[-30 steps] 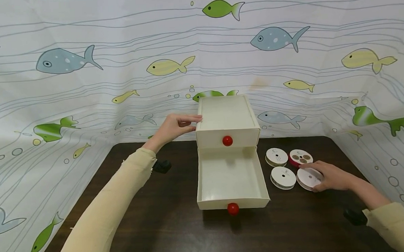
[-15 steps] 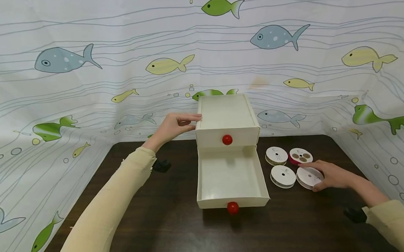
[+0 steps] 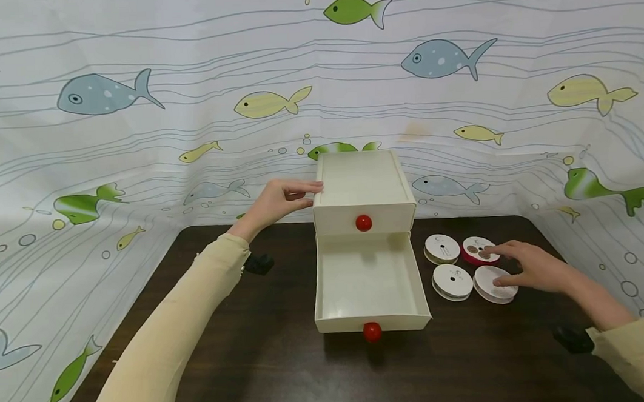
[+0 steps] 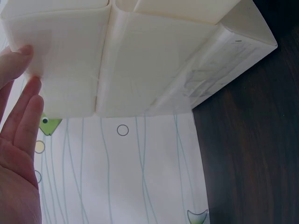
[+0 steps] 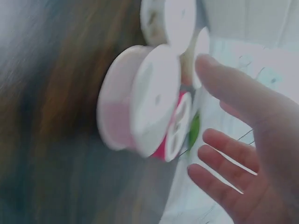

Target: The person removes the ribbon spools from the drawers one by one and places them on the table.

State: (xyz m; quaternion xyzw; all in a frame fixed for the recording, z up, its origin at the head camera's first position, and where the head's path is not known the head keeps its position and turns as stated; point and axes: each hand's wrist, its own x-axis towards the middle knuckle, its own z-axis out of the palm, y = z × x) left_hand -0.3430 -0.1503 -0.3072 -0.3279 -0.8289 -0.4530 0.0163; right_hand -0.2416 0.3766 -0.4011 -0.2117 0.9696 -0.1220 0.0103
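Observation:
A small cream two-drawer cabinet (image 3: 361, 177) stands on the dark table, its red-knobbed lower drawer (image 3: 370, 283) pulled out and its upper drawer closed. My left hand (image 3: 274, 205) touches the cabinet's left side near the top, fingers mostly straight; in the left wrist view the fingertips (image 4: 35, 100) lie against its wall. To the right, my right hand (image 3: 538, 267) hovers over a pale pink ribbon spool (image 3: 490, 289) and a red ribbon spool (image 3: 473, 243). Its fingers are spread and hold nothing; the right wrist view shows a gap between hand and pink spool (image 5: 156, 100).
Two more white-faced ribbon spools, a rear one (image 3: 441, 247) and a front one (image 3: 452, 280), lie between the drawer and the pink spool. A fish-patterned sheet (image 3: 271, 58) surrounds the dark table (image 3: 287, 373) at the back and sides.
My right hand has let go of the pink spool and lifted up and slightly right, leaving that spool lying on the table. The left hand stays in place on the cabinet.

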